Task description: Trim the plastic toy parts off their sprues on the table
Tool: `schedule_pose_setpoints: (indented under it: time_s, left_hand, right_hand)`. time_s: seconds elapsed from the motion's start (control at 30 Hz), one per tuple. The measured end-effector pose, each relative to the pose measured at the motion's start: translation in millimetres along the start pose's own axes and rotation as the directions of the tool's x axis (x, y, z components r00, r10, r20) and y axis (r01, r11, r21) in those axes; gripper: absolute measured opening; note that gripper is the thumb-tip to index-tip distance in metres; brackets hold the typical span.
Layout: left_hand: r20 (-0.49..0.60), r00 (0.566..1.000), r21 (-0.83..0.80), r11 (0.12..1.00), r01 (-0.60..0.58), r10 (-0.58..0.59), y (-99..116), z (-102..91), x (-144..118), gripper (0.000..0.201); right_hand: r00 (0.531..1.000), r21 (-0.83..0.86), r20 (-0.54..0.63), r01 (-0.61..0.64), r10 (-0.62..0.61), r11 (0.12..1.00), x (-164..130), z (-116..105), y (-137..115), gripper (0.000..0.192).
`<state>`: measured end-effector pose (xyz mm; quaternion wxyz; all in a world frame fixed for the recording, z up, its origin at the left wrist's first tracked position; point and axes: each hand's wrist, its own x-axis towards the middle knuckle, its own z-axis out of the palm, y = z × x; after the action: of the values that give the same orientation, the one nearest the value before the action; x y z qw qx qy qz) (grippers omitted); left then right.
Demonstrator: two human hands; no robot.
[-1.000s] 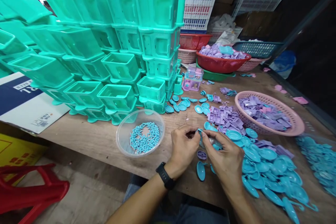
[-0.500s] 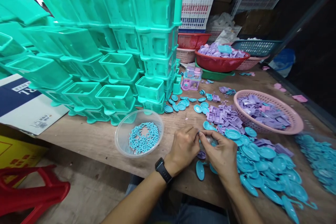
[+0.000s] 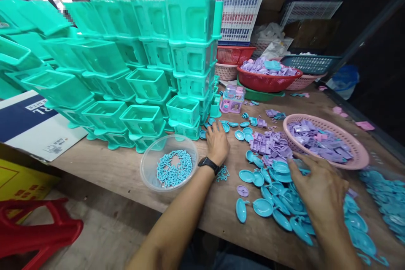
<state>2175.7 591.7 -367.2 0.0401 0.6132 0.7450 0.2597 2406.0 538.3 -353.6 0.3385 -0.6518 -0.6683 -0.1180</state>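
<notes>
My left hand point(image 3: 217, 141), with a black watch on its wrist, reaches forward with its fingers spread over small blue oval pieces point(image 3: 225, 127) beside the green boxes. Whether a fingertip touches one is hard to make out. To the right, my right hand point(image 3: 319, 187) hovers over a heap of blue oval pieces with hooked stems point(image 3: 281, 196). Its thumb and fingers are apart, nearest the purple plastic parts point(image 3: 272, 145), and nothing shows in it. Small blue hook-like pieces point(image 3: 223, 174) lie by my left wrist. Near the table edge rests a purple oval disc point(image 3: 242, 190).
A clear bowl point(image 3: 145, 173) contains many small blue pieces. Green boxes point(image 3: 190, 17) stand stacked at the left. A pink basket point(image 3: 362, 156) and a red basket point(image 3: 268, 80) contain purple parts. A small purple-and-clear toy case point(image 3: 232, 99) stands behind. A red stool point(image 3: 41, 228) is at lower left.
My hands were together, fingertips meeting over the table's middle. Now they are apart: the left has gone forward to the oval pieces, the right out over the blue heap.
</notes>
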Motion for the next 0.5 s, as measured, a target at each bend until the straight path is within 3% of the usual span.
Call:
schedule_pose_setpoints:
  time_s: [0.07,0.17,0.27,0.37,0.5]
  left_hand:
    - [0.038,0.998,0.057,0.997,0.050,-0.052,-2.2,3.9,10.0,0.046]
    - [0.047,0.998,0.083,0.996,0.032,-0.036,-4.6,4.3,10.1,0.037]
    - [0.047,0.999,0.073,0.997,-0.018,0.014,-4.7,-2.7,-4.0,0.024]
    - [0.047,0.998,-0.035,0.999,-0.036,0.038,-4.5,-13.0,-27.3,0.023]
    - [-0.027,0.999,-0.315,0.948,-0.044,0.037,-9.8,-22.0,-60.4,0.029]
  right_hand:
    - [0.997,0.090,0.030,0.071,-0.074,0.993,-8.6,4.8,-9.4,0.043]
    - [0.959,0.269,0.141,0.201,-0.245,0.942,-29.7,19.6,-40.7,0.032]
    - [0.912,0.206,0.247,0.282,-0.329,0.937,-48.4,35.2,-74.0,0.028]
    - [0.880,0.133,0.314,0.330,-0.355,0.935,-56.4,44.9,-95.6,0.022]
    - [0.858,0.163,0.326,0.363,-0.397,0.918,-56.1,46.7,-104.8,0.019]
